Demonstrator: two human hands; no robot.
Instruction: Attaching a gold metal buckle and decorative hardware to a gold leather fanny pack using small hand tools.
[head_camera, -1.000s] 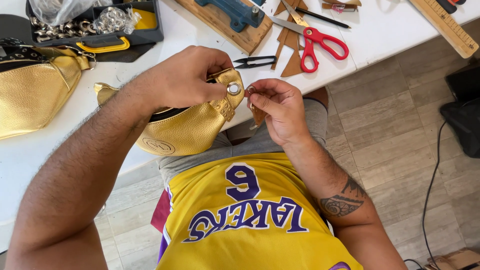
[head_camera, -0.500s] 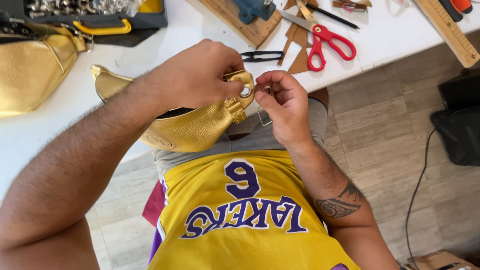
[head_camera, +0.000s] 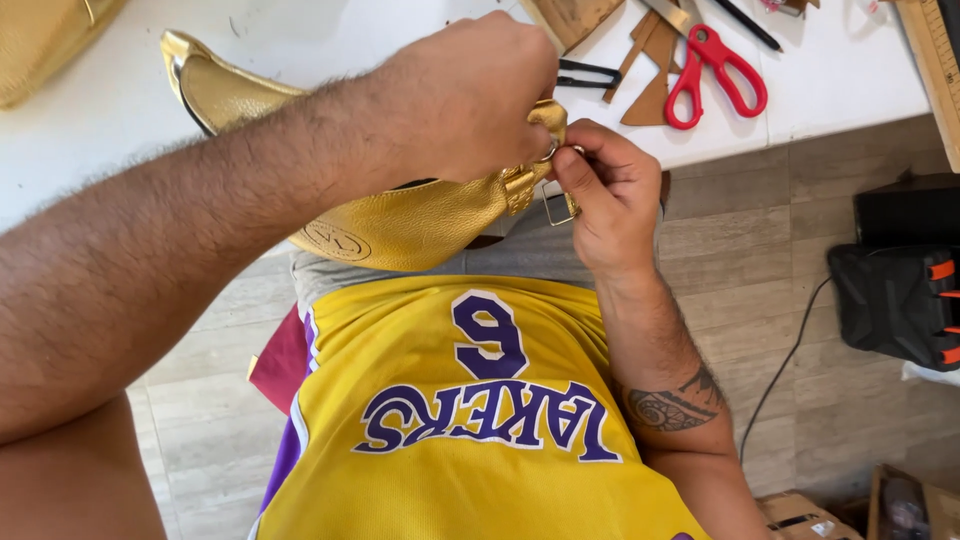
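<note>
**Gold bag held at table edge, both hands on its hardware end**

Bag (head_camera: 400, 225): 1 pouch of pebbled gold leather, curved in outline, with a round embossed patch on its lower face. Its long axis runs from the far tip, lying on the white table (head_camera: 130, 90), down to the near end under the fingers, so that the bag points from upper left to lower right. The near end overhangs the table edge above the person's lap.

Left hand (head_camera: 470, 95): forearm crosses the view from lower left; the hand is curled knuckles up, its fingers closed around the bag's near end.

Right hand (head_camera: 610, 200): wrist bent upward, back of hand to the camera. Thumb and forefinger are pinched shut on a small metal ring (head_camera: 558, 205), gold-toned, hanging just below the left fingertips and touching the bag's end tab.

Beyond the fingers on the table: red-handled scissors (head_camera: 715, 70), flat brown leather scraps (head_camera: 650, 60), and a small black clip (head_camera: 588, 73) nearest the knuckles.
</note>
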